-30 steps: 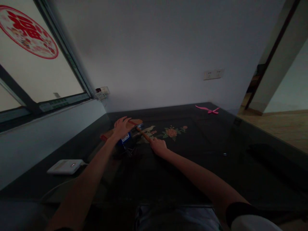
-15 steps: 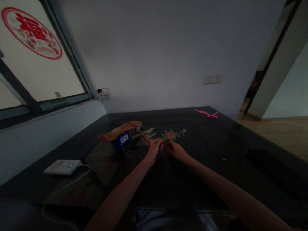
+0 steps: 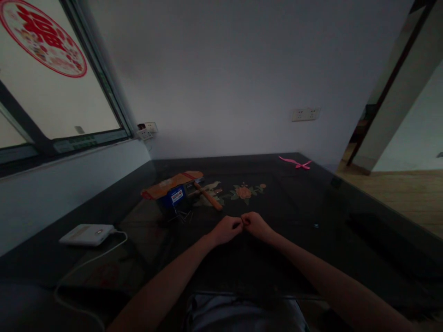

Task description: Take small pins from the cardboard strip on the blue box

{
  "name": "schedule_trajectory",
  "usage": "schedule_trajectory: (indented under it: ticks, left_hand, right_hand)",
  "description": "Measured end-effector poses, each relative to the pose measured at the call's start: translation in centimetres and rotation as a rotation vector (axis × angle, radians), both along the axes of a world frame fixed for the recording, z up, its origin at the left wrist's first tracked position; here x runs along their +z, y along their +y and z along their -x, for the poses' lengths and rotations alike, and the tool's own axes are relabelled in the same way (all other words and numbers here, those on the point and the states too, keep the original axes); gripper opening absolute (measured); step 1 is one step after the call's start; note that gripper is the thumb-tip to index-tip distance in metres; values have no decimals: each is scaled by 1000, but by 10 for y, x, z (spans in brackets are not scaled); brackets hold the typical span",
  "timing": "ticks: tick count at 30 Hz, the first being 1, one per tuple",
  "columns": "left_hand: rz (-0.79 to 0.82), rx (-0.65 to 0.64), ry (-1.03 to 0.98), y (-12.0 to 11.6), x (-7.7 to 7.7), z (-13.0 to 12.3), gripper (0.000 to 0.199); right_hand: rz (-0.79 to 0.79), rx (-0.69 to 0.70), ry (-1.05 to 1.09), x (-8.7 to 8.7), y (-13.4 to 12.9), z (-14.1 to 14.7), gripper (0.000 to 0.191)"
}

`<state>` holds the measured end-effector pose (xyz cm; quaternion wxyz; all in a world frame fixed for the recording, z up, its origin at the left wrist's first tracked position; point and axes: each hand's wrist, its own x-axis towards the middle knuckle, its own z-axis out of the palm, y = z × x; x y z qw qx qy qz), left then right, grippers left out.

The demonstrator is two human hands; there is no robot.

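Note:
My left hand (image 3: 226, 229) and my right hand (image 3: 256, 226) meet at their fingertips just above the dark table (image 3: 221, 267). Both have curled, pinched fingers. Whatever lies between them, if anything, is too small and dark to make out. Beyond my left hand lies a wooden-handled tool (image 3: 210, 198), probably a hammer, its handle end toward me and its head partly hidden. It rests by a blue box (image 3: 175, 197) with a white label. An orange-brown flat piece (image 3: 173, 183) lies across the box top. Several thin nails (image 3: 183, 215) are scattered in front.
At left a white power bank (image 3: 86, 234) trails a white cable (image 3: 93, 263) toward the table's front edge. A pink ribbon (image 3: 297, 163) lies near the far right corner. A tiny shiny piece (image 3: 316, 226) and a long dark object (image 3: 384, 240) are to the right.
My hands were apart and have come together at the fingertips, lower and nearer to me. My left hand has moved away from the end of the wooden handle. The view has shifted slightly.

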<state>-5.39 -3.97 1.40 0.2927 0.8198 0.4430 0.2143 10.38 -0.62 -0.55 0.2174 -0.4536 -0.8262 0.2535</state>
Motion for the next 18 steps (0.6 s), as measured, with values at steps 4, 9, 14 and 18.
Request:
schedule_trajectory:
  ticks: [4, 9, 14, 18]
  left_hand:
    - [-72, -49, 144, -2, 4, 3, 20]
    - [-147, -50, 297, -2, 4, 3, 20]
    - [-205, -63, 387, -3, 6, 4, 19]
    - [-244, -62, 422, -5, 10, 5, 18]
  right_hand:
    - [12, -11, -71, 2, -3, 0, 17]
    - [-1, -30, -150, 9, -8, 1, 13]
    - [-8, -29, -204, 13, -14, 1, 9]
    - [-8, -33, -247, 13, -15, 2, 10]
